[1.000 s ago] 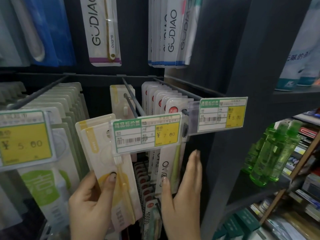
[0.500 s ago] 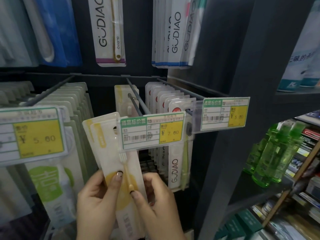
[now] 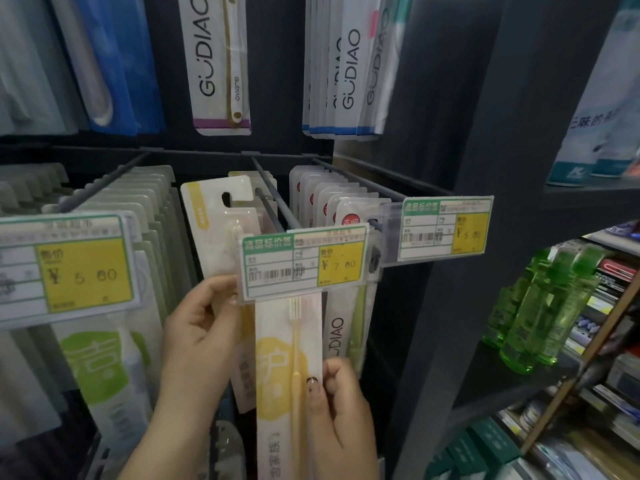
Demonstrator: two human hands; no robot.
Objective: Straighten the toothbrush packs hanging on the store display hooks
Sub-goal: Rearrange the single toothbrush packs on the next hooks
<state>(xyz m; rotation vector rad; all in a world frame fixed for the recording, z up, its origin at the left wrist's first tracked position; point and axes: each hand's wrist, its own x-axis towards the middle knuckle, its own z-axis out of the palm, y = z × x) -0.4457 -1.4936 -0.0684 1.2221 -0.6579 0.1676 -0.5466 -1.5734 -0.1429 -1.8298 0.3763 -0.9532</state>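
Up front, the left hand (image 3: 197,327) grips a yellow-striped toothbrush pack (image 3: 216,223), its fingers curled round it, tilted left beside the middle hook (image 3: 273,206). Meanwhile the right hand (image 3: 341,410) pinches a second yellow pack (image 3: 287,368) hanging below the price tag (image 3: 304,259).

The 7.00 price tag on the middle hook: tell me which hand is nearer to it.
Left. The left hand holds a yellow toothbrush pack with fingertips right at the 7.00 price tag's lower left corner. The right hand pinches another pack well below the tag.
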